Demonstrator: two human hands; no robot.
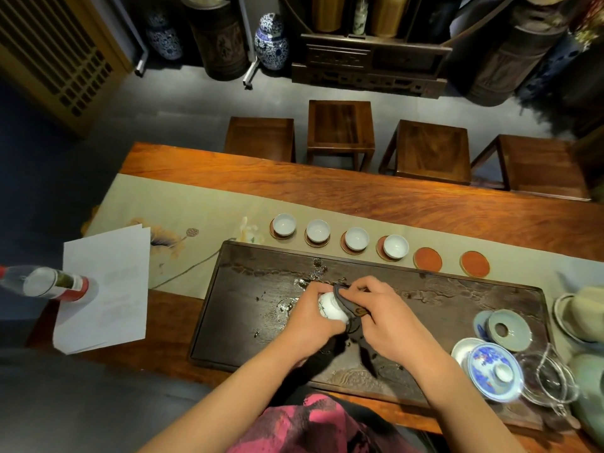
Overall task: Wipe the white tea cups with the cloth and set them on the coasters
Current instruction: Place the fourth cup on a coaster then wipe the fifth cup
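My left hand [310, 317] grips a white tea cup [330, 308] tipped on its side over the dark wooden tea tray [261, 273]. My right hand [379, 310] pinches a dark cloth [348, 305] against the cup's rim; the cloth's tail hangs down toward the tray. Beyond the tray, on the beige runner, several white cups [284, 223] [318, 231] [357, 239] [395, 246] stand upright on red coasters in a row. To their right lie two red coasters [427, 258] [474, 264] with nothing on them.
A blue-and-white lidded gaiwan [495, 371], a celadon lid [508, 330], a glass pitcher [552, 377] and pale teaware crowd the tray's right end. White papers [104, 289] and a bottle [49, 282] sit at the left. Wooden stools [340, 129] line the table's far side.
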